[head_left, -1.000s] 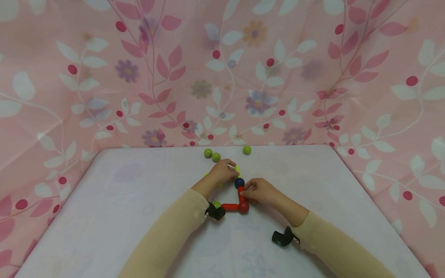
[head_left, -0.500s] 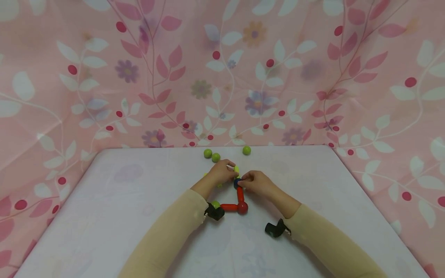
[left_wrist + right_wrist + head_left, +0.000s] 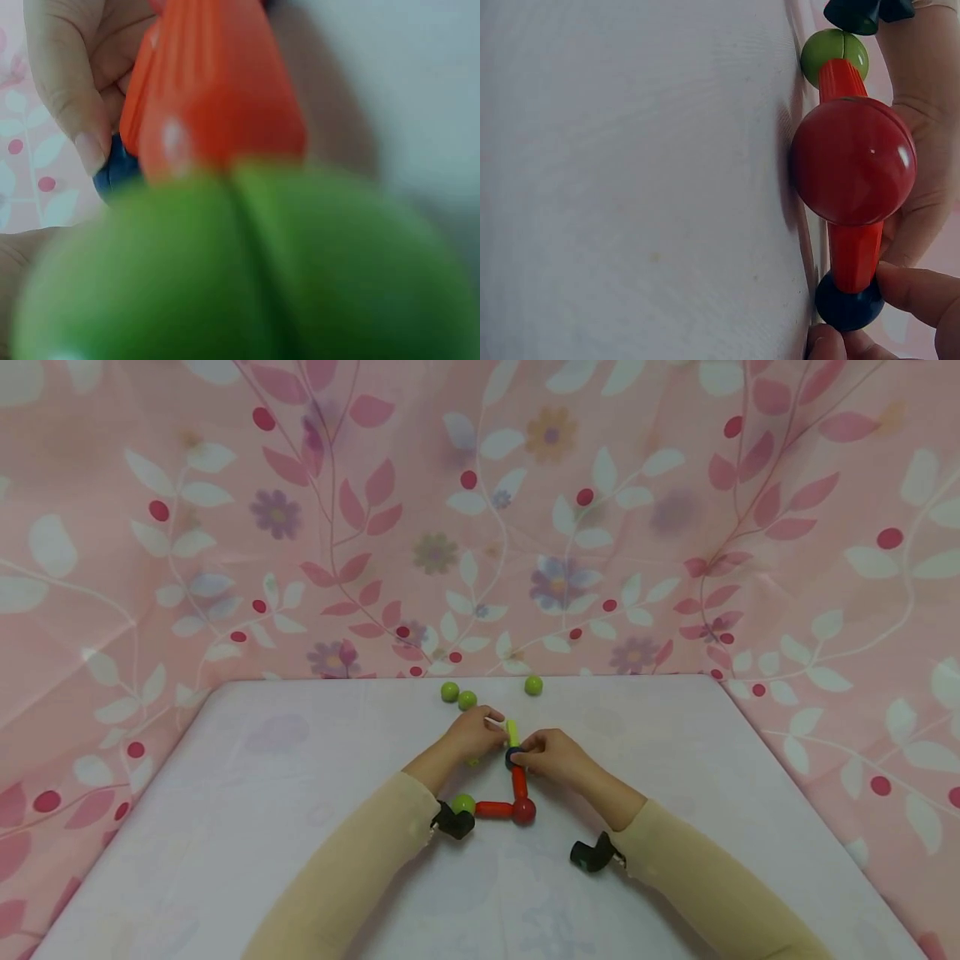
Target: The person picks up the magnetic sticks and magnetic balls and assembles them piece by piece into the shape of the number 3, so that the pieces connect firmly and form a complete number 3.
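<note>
My right hand (image 3: 558, 756) pinches a dark blue ball (image 3: 847, 304) between thumb and fingers. From that ball a yellow rod (image 3: 512, 732) points away, and a red rod (image 3: 520, 782) runs back to a dark red ball (image 3: 524, 811). A second red rod (image 3: 494, 810) joins the red ball to a green ball (image 3: 464, 804), which looms blurred in the left wrist view. Just left of the yellow rod is my left hand (image 3: 474, 733), fingers parted, seemingly holding nothing. Part of a yellow-green piece (image 3: 473, 762) shows beneath it; the rest is hidden.
Two loose green balls (image 3: 458, 696) lie near the far table edge, with another green ball (image 3: 533, 685) to their right. A pale cloth covers the table (image 3: 300, 860). Behind it hangs a pink floral curtain (image 3: 480, 527).
My right hand has moved from the red rod up to the blue ball and pinches it. The left hand has let go of the yellow rod and drawn slightly left.
</note>
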The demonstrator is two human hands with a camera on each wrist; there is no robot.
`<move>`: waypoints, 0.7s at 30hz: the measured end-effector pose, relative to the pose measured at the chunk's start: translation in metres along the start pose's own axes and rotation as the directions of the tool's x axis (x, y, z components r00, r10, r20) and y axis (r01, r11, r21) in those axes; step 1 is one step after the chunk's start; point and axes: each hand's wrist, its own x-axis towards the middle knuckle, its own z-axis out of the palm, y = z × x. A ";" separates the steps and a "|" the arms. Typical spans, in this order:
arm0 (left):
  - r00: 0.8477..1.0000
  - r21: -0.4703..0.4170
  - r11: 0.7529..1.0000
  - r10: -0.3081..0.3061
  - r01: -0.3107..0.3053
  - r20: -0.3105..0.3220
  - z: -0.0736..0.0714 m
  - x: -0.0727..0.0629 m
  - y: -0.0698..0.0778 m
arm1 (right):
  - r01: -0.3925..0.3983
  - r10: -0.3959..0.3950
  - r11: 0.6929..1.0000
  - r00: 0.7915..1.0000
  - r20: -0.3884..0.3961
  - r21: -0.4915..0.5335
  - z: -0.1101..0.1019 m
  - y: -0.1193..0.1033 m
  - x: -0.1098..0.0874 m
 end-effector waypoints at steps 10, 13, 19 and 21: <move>0.994 -0.008 0.997 0.073 -0.074 -0.082 -0.019 -0.002 -0.008 | 0.014 -0.014 1.000 1.000 0.020 0.011 0.000 0.004 0.002; 0.992 -0.016 0.997 0.071 -0.073 -0.102 -0.026 0.001 -0.011 | 0.007 -0.007 1.000 1.000 0.021 0.017 0.000 0.004 0.002; 0.986 0.000 0.998 0.069 -0.069 -0.152 -0.038 0.007 -0.015 | -0.004 0.004 1.000 1.000 0.026 0.021 -0.001 0.003 0.001; 0.981 -0.008 0.998 0.059 -0.062 -0.185 -0.042 0.009 -0.016 | -0.002 0.002 1.000 1.000 0.027 0.022 -0.001 0.003 0.001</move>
